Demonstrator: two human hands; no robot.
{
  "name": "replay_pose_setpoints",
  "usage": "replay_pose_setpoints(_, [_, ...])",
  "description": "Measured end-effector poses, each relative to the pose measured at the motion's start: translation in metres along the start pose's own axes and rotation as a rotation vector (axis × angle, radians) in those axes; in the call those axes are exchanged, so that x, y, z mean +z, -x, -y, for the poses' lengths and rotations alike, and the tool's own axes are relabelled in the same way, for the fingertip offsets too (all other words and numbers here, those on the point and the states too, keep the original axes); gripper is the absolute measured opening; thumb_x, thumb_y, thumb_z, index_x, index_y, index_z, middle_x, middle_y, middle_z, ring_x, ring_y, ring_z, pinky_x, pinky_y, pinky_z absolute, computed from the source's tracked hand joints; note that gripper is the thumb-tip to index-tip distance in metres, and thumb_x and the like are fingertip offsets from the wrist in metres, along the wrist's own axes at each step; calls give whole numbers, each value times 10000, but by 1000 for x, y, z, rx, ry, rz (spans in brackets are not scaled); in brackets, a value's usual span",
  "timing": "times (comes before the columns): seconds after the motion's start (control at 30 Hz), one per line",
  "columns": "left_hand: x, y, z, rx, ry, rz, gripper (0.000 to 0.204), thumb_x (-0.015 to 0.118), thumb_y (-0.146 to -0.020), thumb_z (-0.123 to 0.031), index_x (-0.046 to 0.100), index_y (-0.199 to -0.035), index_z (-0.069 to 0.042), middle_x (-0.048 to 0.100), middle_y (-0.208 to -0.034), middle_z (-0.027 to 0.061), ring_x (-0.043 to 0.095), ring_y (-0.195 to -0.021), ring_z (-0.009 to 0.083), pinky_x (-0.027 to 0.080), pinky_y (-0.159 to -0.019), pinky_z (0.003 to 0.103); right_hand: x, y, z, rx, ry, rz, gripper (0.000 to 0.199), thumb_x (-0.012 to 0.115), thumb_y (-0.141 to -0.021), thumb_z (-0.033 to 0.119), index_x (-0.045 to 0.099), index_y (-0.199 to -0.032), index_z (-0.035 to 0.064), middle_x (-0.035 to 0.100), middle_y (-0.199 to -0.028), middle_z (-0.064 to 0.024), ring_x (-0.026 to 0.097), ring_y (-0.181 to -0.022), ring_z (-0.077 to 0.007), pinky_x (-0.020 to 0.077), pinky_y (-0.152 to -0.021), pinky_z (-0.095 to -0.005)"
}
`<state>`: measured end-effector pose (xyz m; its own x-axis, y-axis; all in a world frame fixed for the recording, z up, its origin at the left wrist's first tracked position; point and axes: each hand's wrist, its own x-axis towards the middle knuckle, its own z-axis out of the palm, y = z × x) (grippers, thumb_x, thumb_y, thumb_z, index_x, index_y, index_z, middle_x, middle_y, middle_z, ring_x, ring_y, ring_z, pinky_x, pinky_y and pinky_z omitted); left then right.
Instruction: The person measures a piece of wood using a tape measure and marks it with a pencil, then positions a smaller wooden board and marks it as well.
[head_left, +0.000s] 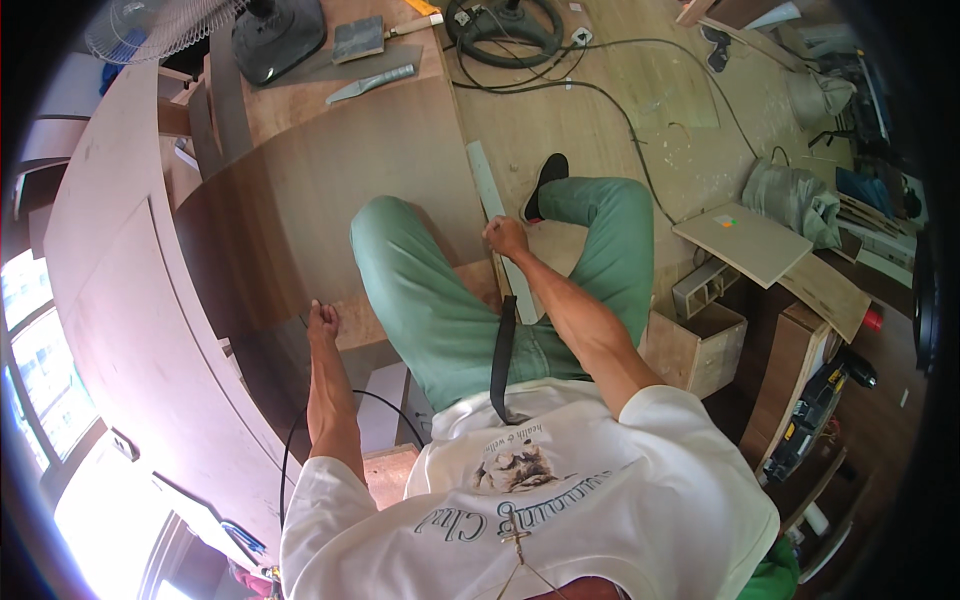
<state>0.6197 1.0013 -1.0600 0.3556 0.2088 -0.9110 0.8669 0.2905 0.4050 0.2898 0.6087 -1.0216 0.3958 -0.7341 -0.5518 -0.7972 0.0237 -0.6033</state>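
A large brown wood sheet [300,180] lies in front of me, with my left knee over it. My left hand [322,318] is closed at the sheet's near edge, its fingers curled in. Whatever it may grip there is too small to make out. Between my knees my right hand [507,236] makes a closed shape above a long pale strip [486,182], beside the sheet's right edge. Its fingertips are turned under, so anything inside is hidden. A broad putty knife or scraper-like grey blade [370,84] rests beyond the sheet's far edge.
A dark flat block [358,40] and a fan base [278,40] stand at the far left. Black cables [630,125] cross the floor to a round black stand [510,35]. A pale board [745,243], a wooden box [697,345] and a power tool [815,410] are at right.
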Motion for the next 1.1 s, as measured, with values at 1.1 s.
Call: replay_pose_setpoints(1.1, [9,57,-4,286,-319,168,250,726,-881,-178,582,-752,-20,556,-708,56,576,-635,149,529,-533,264,9,-7,-18,-35,-53,1,182,579,-881,174,691,-832,40,709,-743,-76,687,-625,-182,536,-633,-347])
